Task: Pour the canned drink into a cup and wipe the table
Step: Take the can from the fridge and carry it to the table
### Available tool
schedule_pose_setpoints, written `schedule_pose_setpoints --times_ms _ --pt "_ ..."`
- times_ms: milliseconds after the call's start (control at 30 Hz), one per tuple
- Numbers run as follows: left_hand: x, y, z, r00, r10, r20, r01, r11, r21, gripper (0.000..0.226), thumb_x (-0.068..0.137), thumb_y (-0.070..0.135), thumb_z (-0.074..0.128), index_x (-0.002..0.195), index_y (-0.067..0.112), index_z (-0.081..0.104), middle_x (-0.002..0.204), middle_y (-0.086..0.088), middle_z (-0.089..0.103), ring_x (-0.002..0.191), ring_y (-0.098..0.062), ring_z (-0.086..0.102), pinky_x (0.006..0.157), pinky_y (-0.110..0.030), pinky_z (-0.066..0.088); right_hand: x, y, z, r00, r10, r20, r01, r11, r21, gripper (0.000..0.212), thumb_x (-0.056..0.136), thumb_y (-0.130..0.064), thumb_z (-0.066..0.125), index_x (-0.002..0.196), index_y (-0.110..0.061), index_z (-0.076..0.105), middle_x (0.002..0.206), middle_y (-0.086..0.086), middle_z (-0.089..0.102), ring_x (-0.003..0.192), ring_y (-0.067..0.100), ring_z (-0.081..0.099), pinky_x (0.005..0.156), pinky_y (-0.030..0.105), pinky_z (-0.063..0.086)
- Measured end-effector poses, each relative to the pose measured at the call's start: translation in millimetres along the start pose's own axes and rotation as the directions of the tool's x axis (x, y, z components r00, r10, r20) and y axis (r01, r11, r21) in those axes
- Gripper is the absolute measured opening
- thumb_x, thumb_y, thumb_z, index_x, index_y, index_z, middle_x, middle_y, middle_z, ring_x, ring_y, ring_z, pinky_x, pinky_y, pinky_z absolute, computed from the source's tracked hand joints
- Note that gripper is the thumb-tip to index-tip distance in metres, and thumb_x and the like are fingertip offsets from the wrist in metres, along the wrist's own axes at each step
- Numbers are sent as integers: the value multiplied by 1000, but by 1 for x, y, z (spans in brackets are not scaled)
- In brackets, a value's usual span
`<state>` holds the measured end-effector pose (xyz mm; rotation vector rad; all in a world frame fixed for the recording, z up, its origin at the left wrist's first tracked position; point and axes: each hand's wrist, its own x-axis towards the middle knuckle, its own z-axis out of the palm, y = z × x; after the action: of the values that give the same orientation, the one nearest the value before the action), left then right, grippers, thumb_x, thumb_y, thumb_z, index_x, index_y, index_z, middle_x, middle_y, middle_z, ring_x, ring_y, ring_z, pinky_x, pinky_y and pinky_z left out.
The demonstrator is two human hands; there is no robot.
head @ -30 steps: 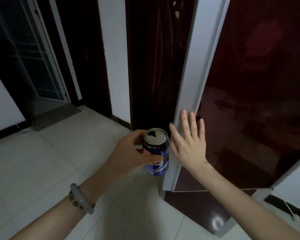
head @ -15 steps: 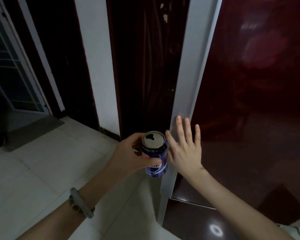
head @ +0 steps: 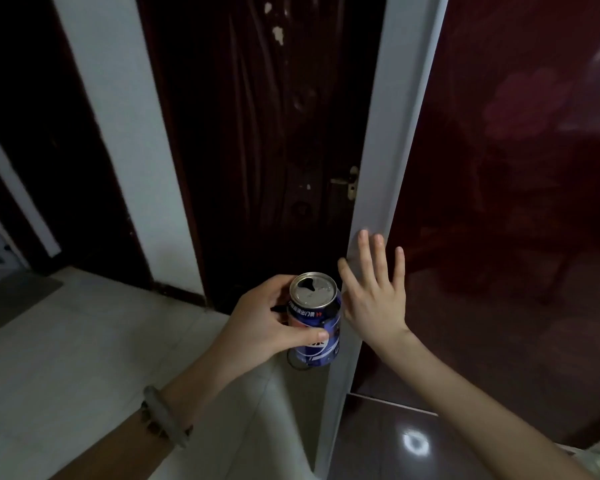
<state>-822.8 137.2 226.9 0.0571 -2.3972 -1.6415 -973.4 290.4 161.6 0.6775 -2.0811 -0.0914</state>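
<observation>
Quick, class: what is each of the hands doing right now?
Left hand: grips the opened blue can.
Right hand: open, fingers spread, holding nothing.

A pale bangle (head: pixel 169 421) and beaded bracelet (head: pixel 150 419) sit just behind the left hand (head: pixel 264 327)

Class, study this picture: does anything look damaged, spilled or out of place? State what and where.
The dark door has pale chipped patches near its top, like flaked finish. The can, gripped by the left hand, is open but upright, with no spill visible.
</observation>
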Motion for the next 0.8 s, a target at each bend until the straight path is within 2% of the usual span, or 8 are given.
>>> schedule_pose_setpoints --times_ms 67,200,433,567,667,700,733,800 --pt "17 -3 -10 999 20 41 -20 1000 8 60 56 14 90 105 33 60 102 13 70 96 2 65 78 -15 51 6 1 8 999 25 23 -25 999 -20 54 69 -30 69 120 -18 55 153 20 15 144 37 3 112 58 7" --pt "50 -10 -28 991 73 108 -74 997 4 61 54 13 91 102 33 61 101 21 69 96 1 65 85 -19 51 16 1 20 995 76 72 -72 996 -44 48 79 -42 62 121 -19 56 154 20 15 144 34 0 112 59 12" --pt "93 -25 -45 952 150 266 -137 988 -68 60 56 8 89 105 29 62 103 20 69 96 1 65 83 -16 50 19 -1 25 995 78 65 -71 992 -103 43 83 -40 57 121 -20 56 152 20 17 144 35 3 111 59 14" --pt "113 -31 -45 908 194 373 -160 980 -119 59 56 4 88 106 22 63 103 13 70 96 -3 66 78 -15 49 17 2 13 993 50 103 -47 998 -37 49 81 -23 52 130 -19 49 151 23 21 141 38 16 111 57 19" --pt "123 -32 -37 861 231 454 -181 972 -151 60 56 3 88 108 20 63 104 10 71 96 -5 66 79 -15 50 4 -7 -8 972 124 201 -160 972 172 54 77 -8 43 131 -14 44 148 23 31 138 34 27 111 43 26" --pt "125 -32 -32 841 244 483 -188 969 -162 61 56 3 88 109 19 63 103 9 71 96 -6 66 79 -15 50 -3 -12 -18 942 202 267 -276 920 279 55 77 -6 41 132 -14 43 146 20 36 136 30 31 111 38 29" --pt "127 -32 -28 823 255 507 -193 966 -172 61 55 3 89 109 18 63 103 8 71 96 -6 66 79 -15 50 -10 -17 -27 888 299 350 -428 817 386 58 76 -4 40 133 -14 44 143 16 41 133 24 36 110 35 31" --pt "129 -31 -17 781 274 562 -200 961 -191 61 55 3 89 108 18 63 102 7 71 95 -7 67 81 -18 51 -25 -24 -44 706 477 524 -708 481 517 62 71 -3 40 131 -15 50 133 5 53 123 12 47 105 31 38"
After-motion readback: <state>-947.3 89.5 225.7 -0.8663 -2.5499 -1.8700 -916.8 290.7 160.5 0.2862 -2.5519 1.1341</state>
